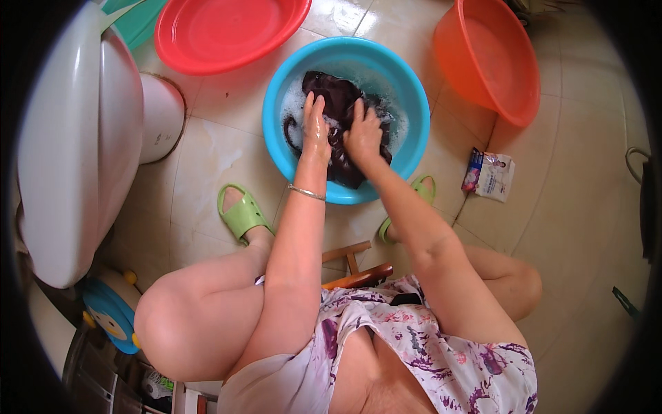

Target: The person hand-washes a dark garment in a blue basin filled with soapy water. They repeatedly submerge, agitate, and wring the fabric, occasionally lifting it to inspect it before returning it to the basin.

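A light blue plastic basin (345,197) holds soapy water with a dark wet cloth (336,95) in it. My left hand (316,129), wet and edge-on with its fingers pointing away from me, rests at the left part of the cloth; a metal bangle is on that wrist. My right hand (365,135) lies on the cloth's right part, fingers spread and partly bent, some fingertips at its folds. Whether either hand grips the fabric cannot be told. Foam floats around the cloth, mostly along the left and right sides of the basin.
A red basin (232,64) stands at the upper left, near a white toilet (121,98). An orange basin (481,77) leans at the upper right. A printed packet (489,175) lies on the tiled floor. Green slippers (243,215) are beside the basin; a wooden stool (357,277) is beneath me.
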A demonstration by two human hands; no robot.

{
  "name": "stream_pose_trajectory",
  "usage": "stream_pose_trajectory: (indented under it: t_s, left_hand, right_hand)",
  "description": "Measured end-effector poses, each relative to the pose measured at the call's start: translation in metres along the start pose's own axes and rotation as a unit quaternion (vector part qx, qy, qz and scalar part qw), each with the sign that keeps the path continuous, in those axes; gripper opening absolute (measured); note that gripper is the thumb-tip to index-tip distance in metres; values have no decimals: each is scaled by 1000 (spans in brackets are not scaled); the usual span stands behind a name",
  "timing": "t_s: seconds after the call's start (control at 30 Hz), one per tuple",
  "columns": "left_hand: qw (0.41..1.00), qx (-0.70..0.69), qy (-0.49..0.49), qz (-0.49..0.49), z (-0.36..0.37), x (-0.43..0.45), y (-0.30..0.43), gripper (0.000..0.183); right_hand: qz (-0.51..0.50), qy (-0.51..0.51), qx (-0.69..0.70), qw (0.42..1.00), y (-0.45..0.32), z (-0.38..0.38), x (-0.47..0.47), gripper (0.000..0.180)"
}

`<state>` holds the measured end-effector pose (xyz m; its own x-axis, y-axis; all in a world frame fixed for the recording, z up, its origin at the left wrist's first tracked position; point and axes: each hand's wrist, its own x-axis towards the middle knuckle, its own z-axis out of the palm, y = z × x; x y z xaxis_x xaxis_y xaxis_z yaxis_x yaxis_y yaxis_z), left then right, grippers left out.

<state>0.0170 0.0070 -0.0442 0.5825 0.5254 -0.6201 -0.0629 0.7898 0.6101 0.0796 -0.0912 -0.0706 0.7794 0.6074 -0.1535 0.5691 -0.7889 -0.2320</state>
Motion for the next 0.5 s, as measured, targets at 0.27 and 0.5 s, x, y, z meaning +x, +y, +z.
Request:
stream_pose_trajectory:
  t_s: [0.27,0.5]
  left_hand:
    - [993,-114,-15,-24,-16,23,-26,77]
    - [943,-271,-134,-140,-13,18,-27,64]
  right_hand:
    - [29,-71,276,958,45,-23,66,49]
    - [57,-115,587,800,-26,-144,-12,52]
